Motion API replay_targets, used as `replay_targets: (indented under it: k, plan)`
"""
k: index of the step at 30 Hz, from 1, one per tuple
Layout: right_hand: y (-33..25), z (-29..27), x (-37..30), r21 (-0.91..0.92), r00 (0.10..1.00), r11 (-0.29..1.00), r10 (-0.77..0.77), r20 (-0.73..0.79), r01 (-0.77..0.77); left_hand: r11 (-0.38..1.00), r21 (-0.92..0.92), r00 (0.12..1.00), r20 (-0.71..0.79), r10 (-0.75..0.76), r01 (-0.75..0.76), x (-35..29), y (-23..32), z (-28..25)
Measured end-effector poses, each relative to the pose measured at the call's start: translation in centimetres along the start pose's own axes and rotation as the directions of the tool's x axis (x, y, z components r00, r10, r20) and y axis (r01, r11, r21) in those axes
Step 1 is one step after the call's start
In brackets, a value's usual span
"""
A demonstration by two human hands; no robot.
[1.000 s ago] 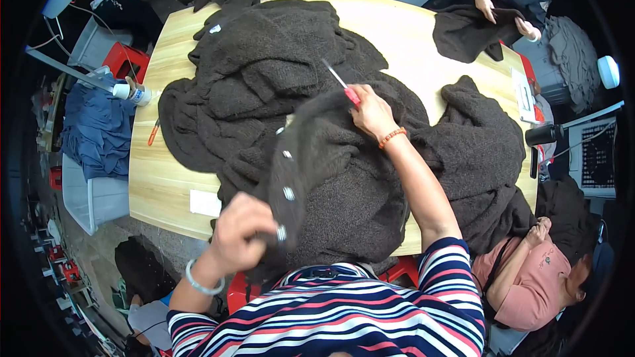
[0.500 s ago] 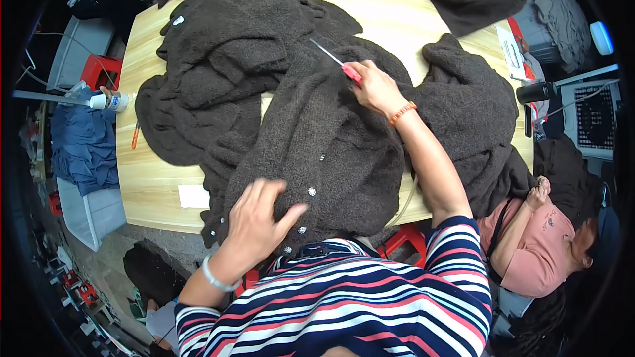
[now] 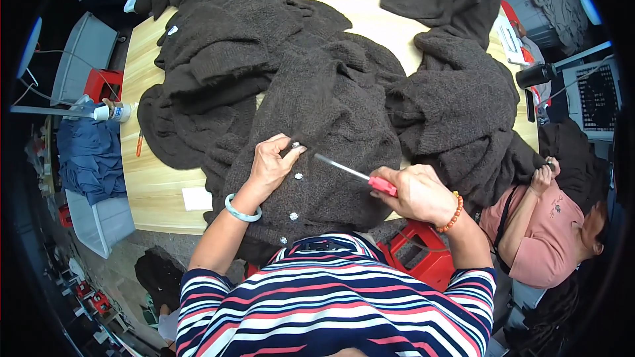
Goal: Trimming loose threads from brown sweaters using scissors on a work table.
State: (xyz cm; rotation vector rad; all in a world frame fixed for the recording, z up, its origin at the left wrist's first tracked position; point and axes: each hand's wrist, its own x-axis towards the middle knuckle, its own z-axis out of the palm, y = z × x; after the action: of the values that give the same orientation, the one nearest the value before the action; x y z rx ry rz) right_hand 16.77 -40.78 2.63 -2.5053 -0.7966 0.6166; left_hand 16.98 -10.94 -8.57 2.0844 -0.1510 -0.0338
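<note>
A dark brown knitted cardigan (image 3: 331, 106) lies spread in front of me, its near part against my body. Along its front edge sit several pale, shiny buttons (image 3: 294, 216). My left hand (image 3: 272, 162) is closed, pinching the knit edge beside the topmost visible button (image 3: 296, 145) between thumb and fingers. In my right hand (image 3: 423, 195) is a red-handled tool (image 3: 350, 172) with a long thin metal blade; its exact kind is unclear. The blade points left over the cardigan, its tip a little right of my left thumb.
More brown knitwear (image 3: 463, 92) covers the table's right side. A white slip (image 3: 197, 199), an orange pen-like tool (image 3: 139, 145) and a white bottle (image 3: 119, 112) lie at the left. A co-worker in pink (image 3: 542, 238) sits at right, hands on brown cloth. A red stool (image 3: 423, 251) stands below.
My right hand has come back toward me with the red-handled tool. My left hand has moved away from my body and closed on the cardigan's edge. At the far right, a brown garment has shifted.
</note>
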Motion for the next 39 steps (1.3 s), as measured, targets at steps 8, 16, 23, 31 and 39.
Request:
replay_targets:
  k: [8, 16, 23, 31, 39]
  plan:
    - [-1.2, -0.1, 0.7, -0.021, 0.999, 1.0, -0.022, 0.044, 0.022, 0.997, 0.023, 0.997, -0.038, 0.074, -0.073, -0.8, 0.2, -0.1]
    - [-1.0, 0.5, -0.3, 0.014, 0.998, 1.0, -0.002, 0.068, 0.001, 0.811, 0.54, 0.969, 0.033, 0.245, -0.223, -4.3, 5.0, -1.8]
    - [-2.4, 0.1, -1.4, -0.037, 0.975, 0.997, -0.065, 0.211, 0.074, 0.824, 0.498, 0.957, 0.231, 0.175, -0.271, -6.0, 4.3, -0.9]
    - [-3.1, 0.4, -2.0, -0.141, 0.963, 0.986, -0.055, 0.264, 0.094, 0.852, 0.494, 0.976, 0.203, 0.083, -0.175, -6.5, 0.8, -0.7]
    - [-3.1, 1.2, -1.7, -0.098, 0.976, 0.989, -0.089, 0.197, 0.11, 0.948, 0.317, 0.977, 0.208, -0.044, -0.024, -5.7, -0.1, -0.4]
